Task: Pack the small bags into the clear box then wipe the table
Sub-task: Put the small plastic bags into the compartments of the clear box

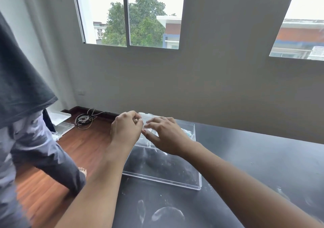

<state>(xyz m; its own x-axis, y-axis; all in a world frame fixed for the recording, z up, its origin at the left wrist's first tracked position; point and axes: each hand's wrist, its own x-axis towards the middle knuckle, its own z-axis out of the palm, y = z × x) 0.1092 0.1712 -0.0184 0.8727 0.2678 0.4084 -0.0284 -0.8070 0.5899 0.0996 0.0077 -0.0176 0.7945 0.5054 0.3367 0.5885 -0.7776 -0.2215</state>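
A clear plastic box (196, 186) lies on the black table (254, 157), its near rim toward me. Over its far left end my left hand (125, 128) is closed on a small clear bag (149, 118), which shows as a pale blur between my two hands. My right hand (164, 133) hovers just right of it with fingers spread, fingertips touching the bag. More pale bags with a bit of blue (188, 132) rest inside the box at its far right corner. White smudges (166, 213) mark the table surface in front of the box.
Another person in dark clothes (35, 140) stands at the left on the wooden floor (84, 145). Coiled cables (84, 119) and a white tray (57, 117) lie on the floor by the wall. The table's left edge runs just under my left forearm.
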